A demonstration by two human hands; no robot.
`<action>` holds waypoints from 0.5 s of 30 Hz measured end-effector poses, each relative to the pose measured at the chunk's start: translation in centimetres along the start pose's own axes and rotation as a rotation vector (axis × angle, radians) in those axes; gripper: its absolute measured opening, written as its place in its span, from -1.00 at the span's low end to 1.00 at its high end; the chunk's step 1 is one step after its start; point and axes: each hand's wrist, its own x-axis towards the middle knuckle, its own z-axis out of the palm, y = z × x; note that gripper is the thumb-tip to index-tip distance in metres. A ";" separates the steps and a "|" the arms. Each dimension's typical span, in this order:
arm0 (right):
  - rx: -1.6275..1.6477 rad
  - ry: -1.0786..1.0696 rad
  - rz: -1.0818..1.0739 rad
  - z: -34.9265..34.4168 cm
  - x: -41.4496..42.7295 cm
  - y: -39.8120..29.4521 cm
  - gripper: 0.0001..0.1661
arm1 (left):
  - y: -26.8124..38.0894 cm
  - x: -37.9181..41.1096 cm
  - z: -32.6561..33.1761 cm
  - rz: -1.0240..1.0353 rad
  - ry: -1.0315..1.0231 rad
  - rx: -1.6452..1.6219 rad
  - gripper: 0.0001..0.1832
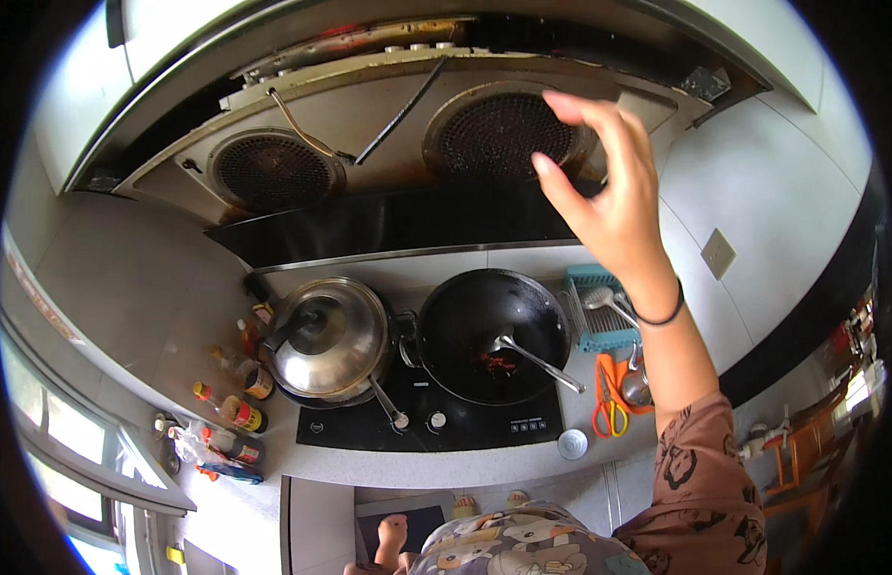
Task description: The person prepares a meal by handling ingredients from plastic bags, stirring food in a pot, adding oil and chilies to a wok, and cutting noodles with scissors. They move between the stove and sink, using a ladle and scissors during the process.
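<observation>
My right hand (622, 183) is raised in front of the range hood (381, 108), thumb and fingers apart with nothing between them. In the picture it overlaps the edge of the right filter grille (507, 136); I cannot tell whether it touches. Low by the body hangs my left hand (393, 530), small in view, its fingers curled. Below the hood, a black wok (453, 323) sits on the right of the gas stove (345, 428). A metal spatula (539, 363) leans in it beside some reddish-brown food (497, 363). On the left, a domed steel lid (338, 359) covers another pan.
Sauce bottles (241, 413) crowd the left counter near an open window (93, 445). To the right are a teal rack (589, 277) with a slotted ladle (598, 298), scissors (610, 417) on an orange cloth, and a small bowl (572, 444). A black cable (402, 111) hangs from the hood.
</observation>
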 end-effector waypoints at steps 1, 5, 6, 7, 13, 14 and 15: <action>-0.059 0.021 -0.082 0.5 1.7 0.5 -0.56 | -0.1 -1.4 0.9 0.042 -0.026 -0.003 -0.77; -0.169 0.022 -0.207 3.0 6.1 1.6 -0.52 | -3.5 -4.2 5.2 0.002 -0.171 0.106 -0.78; -0.178 0.008 -0.209 4.1 6.6 2.1 -0.49 | -3.4 -4.3 5.6 -0.085 -0.183 0.074 -0.78; -0.177 0.020 -0.232 5.3 7.0 2.4 -0.47 | -3.4 -4.6 5.8 -0.156 -0.182 0.046 -0.78; -0.229 0.014 -0.234 8.1 8.0 2.8 -0.34 | -4.2 -6.4 5.9 -0.358 -0.142 -0.093 -0.78; -0.231 0.022 -0.244 8.0 8.1 2.7 -0.33 | -4.4 -6.5 5.9 -0.374 -0.135 -0.113 -0.78; -0.231 0.031 -0.249 8.0 8.3 2.5 -0.32 | -5.0 -6.9 5.8 -0.393 -0.125 -0.128 -0.78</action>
